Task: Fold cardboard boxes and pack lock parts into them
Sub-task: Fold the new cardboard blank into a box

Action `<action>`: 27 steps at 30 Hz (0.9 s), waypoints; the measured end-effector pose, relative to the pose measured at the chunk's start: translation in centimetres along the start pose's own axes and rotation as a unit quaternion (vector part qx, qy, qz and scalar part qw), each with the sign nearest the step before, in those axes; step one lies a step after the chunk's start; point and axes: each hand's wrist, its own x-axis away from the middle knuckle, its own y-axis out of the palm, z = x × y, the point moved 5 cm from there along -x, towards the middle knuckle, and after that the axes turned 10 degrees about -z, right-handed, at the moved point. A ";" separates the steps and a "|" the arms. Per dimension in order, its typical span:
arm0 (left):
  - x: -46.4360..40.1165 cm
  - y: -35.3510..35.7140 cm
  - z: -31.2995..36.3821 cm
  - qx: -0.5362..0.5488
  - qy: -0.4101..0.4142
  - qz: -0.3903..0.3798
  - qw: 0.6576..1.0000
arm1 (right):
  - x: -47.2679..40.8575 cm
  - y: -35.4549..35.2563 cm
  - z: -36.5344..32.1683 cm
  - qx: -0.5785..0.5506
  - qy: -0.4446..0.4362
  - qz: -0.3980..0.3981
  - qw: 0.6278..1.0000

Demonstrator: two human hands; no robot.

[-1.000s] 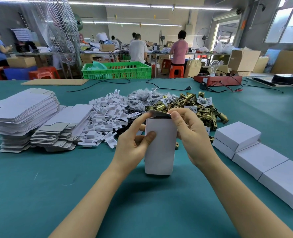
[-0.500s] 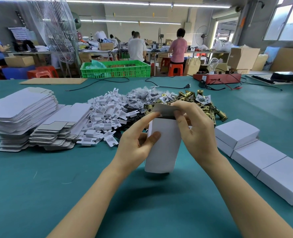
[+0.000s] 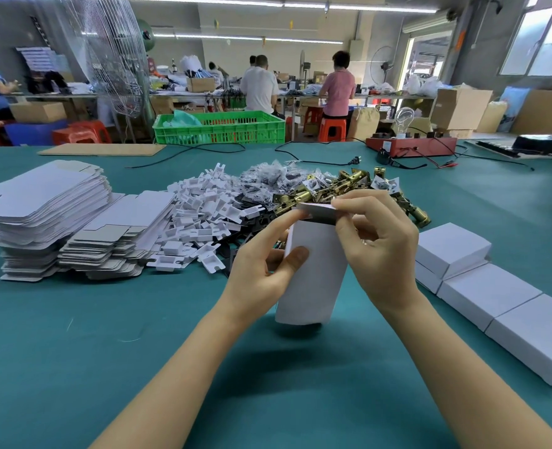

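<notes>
Tube lights (image 3: pixel 203 2) run across the ceiling at 12 o'clock. Windows (image 3: pixel 540 40) brighten the wall at 2. A teal counter (image 3: pixel 73 351) fills the foreground. Beyond it stand a green crate (image 3: pixel 219 128), orange stools (image 3: pixel 332 128) and a wall fan (image 3: pixel 383 64) at 1.

one head-worn wide-angle view looks forward and down over the green desk (image 3: pixel 73 367) from close behind the fingers (image 3: pixel 349 234), forearms entering from the bottom edge, the workshop stretching well beyond the fingers.
</notes>
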 end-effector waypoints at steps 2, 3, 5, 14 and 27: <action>0.0 -0.2 -0.3 0.013 -0.011 0.006 1.000 | 0.0 0.3 -0.1 -0.011 -0.002 -0.016 1.000; 0.0 -0.2 -0.4 0.014 -0.013 0.008 1.000 | -0.1 0.4 -0.1 -0.021 0.009 -0.021 1.000; 0.0 -0.3 -0.5 0.013 -0.015 0.012 1.000 | -0.2 0.6 0.1 -0.059 0.042 -0.030 0.997; 0.0 -0.6 -0.5 0.009 -0.016 0.006 1.000 | -0.2 1.8 1.9 -0.260 0.212 -0.144 0.931; 0.2 -0.4 -0.3 -0.001 -0.007 -0.001 1.000 | -0.2 1.4 2.3 -0.293 0.265 -0.110 0.912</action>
